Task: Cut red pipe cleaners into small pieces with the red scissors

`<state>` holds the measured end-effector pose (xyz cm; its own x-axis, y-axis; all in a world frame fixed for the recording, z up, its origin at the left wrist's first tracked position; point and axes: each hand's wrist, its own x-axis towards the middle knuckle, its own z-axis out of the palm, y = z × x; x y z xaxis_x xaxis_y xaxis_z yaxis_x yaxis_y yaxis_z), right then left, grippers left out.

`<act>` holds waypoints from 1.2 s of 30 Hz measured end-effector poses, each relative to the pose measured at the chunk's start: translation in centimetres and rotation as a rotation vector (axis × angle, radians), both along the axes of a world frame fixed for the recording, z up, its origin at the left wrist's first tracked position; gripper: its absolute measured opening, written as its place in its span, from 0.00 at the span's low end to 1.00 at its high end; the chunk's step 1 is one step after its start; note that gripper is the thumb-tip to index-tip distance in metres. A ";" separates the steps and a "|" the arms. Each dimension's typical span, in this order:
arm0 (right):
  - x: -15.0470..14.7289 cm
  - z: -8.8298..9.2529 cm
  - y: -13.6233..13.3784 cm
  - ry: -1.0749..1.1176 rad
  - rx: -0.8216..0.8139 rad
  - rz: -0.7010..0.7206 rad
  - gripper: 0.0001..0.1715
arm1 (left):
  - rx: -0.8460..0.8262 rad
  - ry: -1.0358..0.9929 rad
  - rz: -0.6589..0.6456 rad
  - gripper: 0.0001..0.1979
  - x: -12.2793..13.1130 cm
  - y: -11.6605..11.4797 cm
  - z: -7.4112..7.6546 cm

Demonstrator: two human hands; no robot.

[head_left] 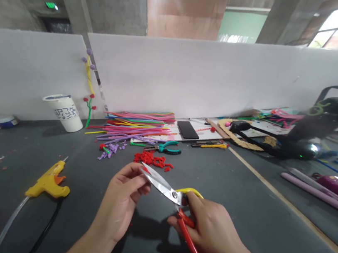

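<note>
Scissors [175, 194] with spread handles are being gripped in the curled right hand [213, 223]; a small red piece [145, 169] is being pinched by the nearly closed left hand [123, 197] at the blade tips, above the grey table [91, 187], near piled red bits [152, 159].

The scissors [175, 194] I grip have smooth, shiny metal blades [160, 185] and glossy, plastic-looking handles [192, 242], while the red snippets [151, 159] look fuzzy and matt, the glue gun [48, 183] smooth plastic, the tabletop [253, 201] dull.
</note>
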<state>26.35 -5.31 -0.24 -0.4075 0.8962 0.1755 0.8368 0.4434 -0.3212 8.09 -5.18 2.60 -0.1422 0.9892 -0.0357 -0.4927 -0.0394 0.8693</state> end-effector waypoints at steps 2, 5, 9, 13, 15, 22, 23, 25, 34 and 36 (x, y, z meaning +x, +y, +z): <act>0.0 -0.1 0.0 0.000 0.007 0.001 0.24 | 0.007 -0.006 0.007 0.04 0.0 0.0 0.0; 0.0 -0.1 0.0 0.001 0.012 0.002 0.25 | 0.029 -0.010 0.004 0.04 0.0 0.0 0.0; -0.1 -0.1 -0.1 0.002 0.012 0.013 0.25 | 0.038 -0.009 -0.007 0.04 0.1 0.0 0.0; 0.0 -0.2 -0.2 0.005 0.022 0.013 0.24 | 0.036 -0.007 -0.007 0.03 0.0 0.1 -0.1; 0.0 -0.3 -0.2 0.005 0.032 0.016 0.24 | 0.035 -0.006 -0.012 0.03 0.0 0.1 -0.1; 0.0 -0.2 0.0 -0.005 0.056 0.027 0.24 | 0.029 -0.016 -0.015 0.03 0.0 0.1 0.1; 0.1 -0.2 0.0 -0.008 0.058 0.027 0.23 | 0.028 -0.015 -0.016 0.03 0.0 0.1 0.1; 0.1 -0.2 0.0 -0.016 0.062 0.025 0.23 | 0.022 -0.011 -0.015 0.03 0.0 0.1 0.1; -0.1 -0.1 -0.1 -0.037 0.069 0.020 0.23 | -0.001 -0.009 -0.019 0.03 -0.1 0.1 0.2; 0.0 -0.2 -0.1 -0.038 0.067 0.021 0.23 | 0.004 -0.013 -0.024 0.03 0.0 0.1 0.3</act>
<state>26.31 -5.38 -0.39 -0.4335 0.8742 0.2189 0.8381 0.4803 -0.2584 8.06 -5.09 2.85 -0.1184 0.9924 -0.0339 -0.5047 -0.0307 0.8627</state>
